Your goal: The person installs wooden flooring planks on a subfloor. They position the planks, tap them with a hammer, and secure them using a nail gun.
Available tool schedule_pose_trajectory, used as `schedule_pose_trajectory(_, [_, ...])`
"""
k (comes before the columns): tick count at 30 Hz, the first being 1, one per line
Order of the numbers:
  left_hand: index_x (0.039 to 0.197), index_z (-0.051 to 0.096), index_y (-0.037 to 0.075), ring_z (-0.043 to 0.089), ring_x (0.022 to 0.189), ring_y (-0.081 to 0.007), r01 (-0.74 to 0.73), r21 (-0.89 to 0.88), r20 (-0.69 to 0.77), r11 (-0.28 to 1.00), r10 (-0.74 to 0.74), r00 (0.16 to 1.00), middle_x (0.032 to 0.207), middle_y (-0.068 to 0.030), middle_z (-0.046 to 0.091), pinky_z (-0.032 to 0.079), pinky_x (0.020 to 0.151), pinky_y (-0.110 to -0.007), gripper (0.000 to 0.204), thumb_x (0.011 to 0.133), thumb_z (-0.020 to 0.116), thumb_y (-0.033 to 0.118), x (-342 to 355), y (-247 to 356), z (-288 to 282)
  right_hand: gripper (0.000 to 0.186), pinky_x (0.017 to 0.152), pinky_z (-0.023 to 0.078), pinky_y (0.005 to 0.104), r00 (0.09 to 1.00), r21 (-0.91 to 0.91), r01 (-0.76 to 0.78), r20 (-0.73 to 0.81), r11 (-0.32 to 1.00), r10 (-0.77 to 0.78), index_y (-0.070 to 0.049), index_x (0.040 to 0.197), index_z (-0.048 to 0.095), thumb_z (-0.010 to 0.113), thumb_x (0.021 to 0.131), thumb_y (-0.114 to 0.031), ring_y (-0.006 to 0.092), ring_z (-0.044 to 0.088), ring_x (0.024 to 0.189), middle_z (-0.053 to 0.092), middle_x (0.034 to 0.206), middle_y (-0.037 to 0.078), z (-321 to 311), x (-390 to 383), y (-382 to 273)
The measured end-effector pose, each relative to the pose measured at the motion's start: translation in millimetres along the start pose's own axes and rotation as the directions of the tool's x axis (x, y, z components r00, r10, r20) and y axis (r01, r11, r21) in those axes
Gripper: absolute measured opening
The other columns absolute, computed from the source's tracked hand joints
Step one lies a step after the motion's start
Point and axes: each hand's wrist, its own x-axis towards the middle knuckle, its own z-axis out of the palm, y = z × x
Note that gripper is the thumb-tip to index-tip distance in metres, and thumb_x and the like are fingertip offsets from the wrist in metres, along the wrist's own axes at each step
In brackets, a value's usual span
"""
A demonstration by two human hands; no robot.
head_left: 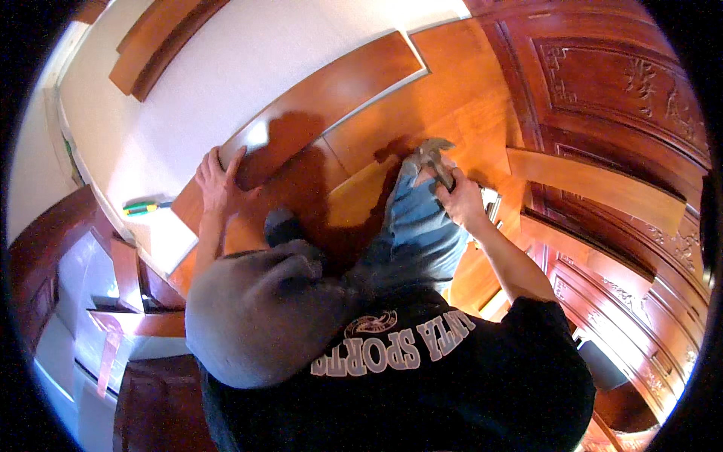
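My left hand (218,183) rests on the near-left end of a long reddish-brown floor plank (339,87), fingers and thumb spread across its edge. The plank lies along the border between the laid orange-brown floor (463,71) and white underlay sheeting (248,49). In my right hand (462,203), the fingers are wrapped round the handle of a claw hammer (432,153). Its metal head is raised over my jeans-covered leg (422,233). Beyond the plank's near-left end, a green-and-yellow handled tool (143,208), perhaps a screwdriver, lies on the underlay; its tip is hard to make out.
More planks (154,49) lie on the underlay at the far left. On the right stands carved dark-red wooden furniture (602,79), with a loose board (595,184) in front of it. Wood pieces (126,271) stand by the lower-left wall.
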Motion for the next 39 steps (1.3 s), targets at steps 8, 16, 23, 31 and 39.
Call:
schedule_pose_trajectory(8, [0.156, 0.043, 0.037, 0.033, 0.144, -0.049, -0.04, -0.027, -0.007, 0.999, 0.04, 0.999, 0.157, -0.0289, 0.033, 0.027, 0.114, -0.066, 0.101, 0.067, 0.085, 0.063, 10, 9, 26, 0.054, 0.085, 0.055, 0.0572, 1.0, -0.037, -0.014, -0.02, 0.999, 0.014, -0.007, 0.13, 0.058, 0.065, 0.088, -0.041, 0.0499, 0.068, 0.095, 0.071, 0.099, 0.03, 5, 7, 3])
schedule_pose_trajectory(16, [0.162, 0.032, 0.036, 0.026, 0.148, -0.0511, -0.093, -0.005, -0.034, 0.996, 0.092, 0.995, 0.16, -0.031, 0.026, 0.02, 0.117, -0.069, 0.099, 0.078, 0.066, 0.078, 1, -12, 59, 0.053, 0.083, 0.056, 0.0541, 0.982, -0.022, 0.188, -0.033, 0.982, -0.188, -0.009, 0.128, 0.061, 0.066, 0.089, -0.044, 0.0476, 0.07, 0.092, 0.072, 0.096, 0.027, 23, 24, 7])
schedule_pose_trajectory(23, [0.16, 0.033, 0.041, 0.026, 0.151, -0.0465, -0.025, 0.051, 0.031, 0.998, 0.024, 0.999, 0.163, -0.0287, 0.026, 0.021, 0.121, -0.064, 0.085, 0.087, 0.057, 0.076, 6, -8, 61, 0.037, 0.068, 0.056, 0.0475, 0.858, -0.227, 0.494, 0.28, 0.839, -0.43, -0.007, 0.121, 0.061, 0.067, 0.094, -0.031, 0.038, 0.072, 0.079, 0.072, 0.09, 0.023, -37, 130, -111])
schedule_pose_trajectory(31, [0.153, 0.046, 0.035, 0.029, 0.15, -0.0432, 0.037, -0.037, -0.117, 0.999, -0.041, 0.992, 0.162, -0.023, 0.031, 0.022, 0.122, -0.06, 0.052, 0.103, 0.053, 0.049, 2, -1, 69, 0.026, 0.088, 0.055, 0.052, 0.714, -0.635, 0.635, 0.264, 0.44, -0.649, -0.007, 0.113, 0.063, 0.062, 0.09, -0.02, 0.0402, 0.069, 0.095, 0.072, 0.1, 0.021, -28, 216, -371])
schedule_pose_trajectory(39, [0.151, 0.047, 0.034, 0.027, 0.152, -0.0395, 0.088, -0.091, -0.035, 0.992, -0.091, 0.995, 0.163, -0.0213, 0.031, 0.018, 0.125, -0.055, 0.051, 0.102, 0.056, 0.038, 1, 7, 57, 0.042, 0.087, 0.055, 0.0517, 0.614, -0.671, 0.739, 0.628, 0.068, -0.477, -0.015, 0.13, 0.058, 0.064, 0.089, -0.027, 0.039, 0.07, 0.098, 0.073, 0.105, 0.02, -17, 289, -372])
